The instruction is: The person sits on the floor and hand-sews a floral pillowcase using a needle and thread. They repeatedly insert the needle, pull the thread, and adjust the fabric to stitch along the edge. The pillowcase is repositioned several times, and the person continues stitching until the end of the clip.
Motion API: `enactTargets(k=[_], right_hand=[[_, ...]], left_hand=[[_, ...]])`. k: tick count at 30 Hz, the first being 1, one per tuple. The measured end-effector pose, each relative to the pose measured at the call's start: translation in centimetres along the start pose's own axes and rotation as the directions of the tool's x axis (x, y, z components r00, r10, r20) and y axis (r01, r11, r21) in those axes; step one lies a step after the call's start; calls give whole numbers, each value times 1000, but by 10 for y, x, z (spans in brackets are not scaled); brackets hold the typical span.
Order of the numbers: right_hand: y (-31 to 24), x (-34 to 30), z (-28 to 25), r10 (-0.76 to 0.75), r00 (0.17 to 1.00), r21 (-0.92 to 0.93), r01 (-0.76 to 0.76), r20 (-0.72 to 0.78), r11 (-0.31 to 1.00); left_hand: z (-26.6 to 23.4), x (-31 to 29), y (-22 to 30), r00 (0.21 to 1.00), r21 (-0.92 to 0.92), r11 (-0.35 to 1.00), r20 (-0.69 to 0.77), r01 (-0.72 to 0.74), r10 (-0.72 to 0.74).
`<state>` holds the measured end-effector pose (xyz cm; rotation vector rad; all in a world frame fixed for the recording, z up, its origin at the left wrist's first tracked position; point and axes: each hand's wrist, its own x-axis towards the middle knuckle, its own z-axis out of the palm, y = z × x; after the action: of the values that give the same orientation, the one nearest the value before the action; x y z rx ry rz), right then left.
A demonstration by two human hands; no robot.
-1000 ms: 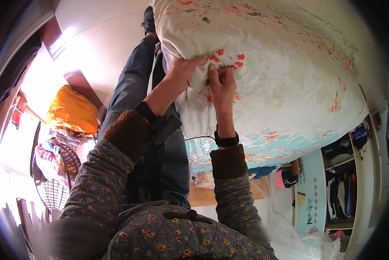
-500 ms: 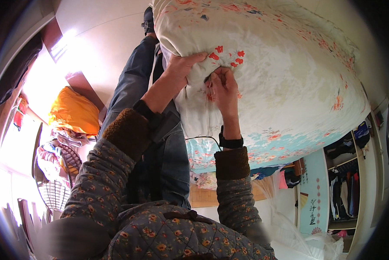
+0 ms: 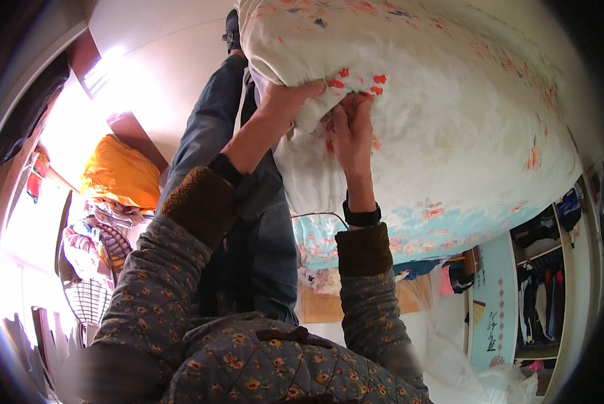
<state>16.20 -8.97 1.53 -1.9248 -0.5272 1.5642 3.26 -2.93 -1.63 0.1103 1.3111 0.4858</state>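
Note:
A thick white quilt point(image 3: 436, 135) with red floral print and a pale blue border fills the upper right and spreads over my lap. My left hand point(image 3: 290, 102) is closed on a gathered fold at its near left side, the thumb lying along the cloth. To the right of it, my right hand point(image 3: 353, 131) presses thumb and fingers together in a pinch against the puckered fabric. What sits between those fingertips is too small to make out. Several small red shapes point(image 3: 378, 79) show on the cloth just beyond both hands. A dark patch lies under my right fingers.
At left, an orange bag point(image 3: 121, 172) rests above a wire basket point(image 3: 90, 299) and folded cloth by a bright window. On the right stands an open wardrobe point(image 3: 539, 303) with hanging clothes. Clear plastic sheeting point(image 3: 436, 343) lies at lower right. My legs in jeans point(image 3: 211, 114) extend forward.
My right hand has tipped its fingers slightly farther away and into the cloth, and the fabric around them has shifted. My left hand keeps its hold. The whole view has moved slightly.

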Motion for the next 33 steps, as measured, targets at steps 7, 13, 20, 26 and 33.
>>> enactTargets(k=[7,13,20,26,33], right_hand=[[-31,5,6,-45,998,-283,53,34,958],[-72,-17,-30,232,950,71,-252,208,965],[-93,-2,-30,-442,897,-723,296,-14,624],[-87,52,-1,-21,949,-764,267,316,588],[-171,94,13,-91,959,-211,151,268,966]], left_hand=[[-2,1,0,999,21,999,37,-34,34],[-7,-3,14,976,-104,985,184,139,-118],[-8,-6,14,965,-174,965,210,198,-160],[-18,-1,14,972,-184,978,228,93,-50],[-22,2,31,947,-268,940,294,211,-128]])
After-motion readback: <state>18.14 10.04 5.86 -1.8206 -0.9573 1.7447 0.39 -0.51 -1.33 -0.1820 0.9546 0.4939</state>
